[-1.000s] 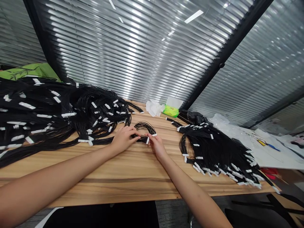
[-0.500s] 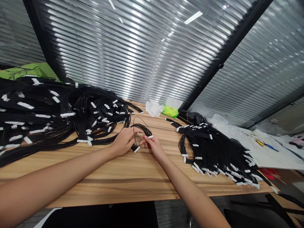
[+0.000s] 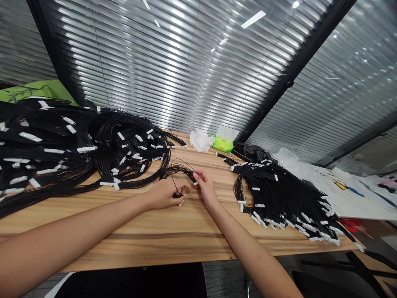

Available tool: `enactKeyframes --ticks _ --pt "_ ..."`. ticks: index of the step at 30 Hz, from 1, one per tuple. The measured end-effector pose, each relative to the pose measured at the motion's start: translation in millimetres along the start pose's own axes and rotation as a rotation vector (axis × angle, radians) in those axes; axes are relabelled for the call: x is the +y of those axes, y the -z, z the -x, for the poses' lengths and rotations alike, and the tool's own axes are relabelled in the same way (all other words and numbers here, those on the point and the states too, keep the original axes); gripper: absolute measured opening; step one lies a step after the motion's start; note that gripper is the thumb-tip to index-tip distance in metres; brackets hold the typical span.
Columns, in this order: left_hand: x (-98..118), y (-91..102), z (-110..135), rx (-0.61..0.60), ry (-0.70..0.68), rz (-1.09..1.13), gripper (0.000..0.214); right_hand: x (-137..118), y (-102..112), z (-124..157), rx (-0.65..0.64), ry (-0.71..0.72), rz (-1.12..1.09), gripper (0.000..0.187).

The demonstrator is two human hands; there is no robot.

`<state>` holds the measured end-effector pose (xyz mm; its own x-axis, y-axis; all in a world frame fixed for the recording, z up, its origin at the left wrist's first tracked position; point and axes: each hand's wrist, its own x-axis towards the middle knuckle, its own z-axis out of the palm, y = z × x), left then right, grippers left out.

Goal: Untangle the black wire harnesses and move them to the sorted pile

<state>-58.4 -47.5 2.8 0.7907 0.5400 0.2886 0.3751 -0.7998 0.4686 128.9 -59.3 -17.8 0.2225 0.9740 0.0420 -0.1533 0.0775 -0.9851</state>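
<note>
A black wire harness (image 3: pixel 180 169) with white end connectors arches over the wooden table between my hands. My right hand (image 3: pixel 205 188) pinches one end of it, just by a white connector (image 3: pixel 195 183). Curled around the other end is my left hand (image 3: pixel 170 193), with black wires and a white connector tip (image 3: pixel 181 203) showing below its fingers. A single thin wire (image 3: pixel 173 176) loops up out of the bundle near the left fingers.
A large heap of black harnesses (image 3: pixel 102 128) covers the table's left side; another pile (image 3: pixel 285 198) lies on the right. Behind are crumpled white tissue (image 3: pixel 201 140) and a green tissue pack (image 3: pixel 222 144). Yellow-and-blue pliers (image 3: pixel 349 188) lie on a white surface at far right.
My left hand has moved slightly right and down, closing over the lower end of the harness. My right hand has shifted its grip at the connector, with fingers now pointing upward.
</note>
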Motion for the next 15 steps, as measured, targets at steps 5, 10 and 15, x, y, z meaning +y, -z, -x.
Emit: enactKeyframes --ticks 5,10,15 --pt "-2.3 -2.6 0.4 0.040 -0.087 -0.041 0.022 0.3 -1.4 0.5 -0.035 -0.001 0.011 0.025" --pt "-3.5 -3.2 -1.2 0.053 -0.149 -0.037 0.019 0.8 -2.4 0.7 -0.041 0.012 -0.018 0.021" --pt "-1.2 -0.2 -3.5 0.037 -0.047 -0.074 0.020 -2.0 0.3 -1.5 0.024 -0.008 -0.102 0.039"
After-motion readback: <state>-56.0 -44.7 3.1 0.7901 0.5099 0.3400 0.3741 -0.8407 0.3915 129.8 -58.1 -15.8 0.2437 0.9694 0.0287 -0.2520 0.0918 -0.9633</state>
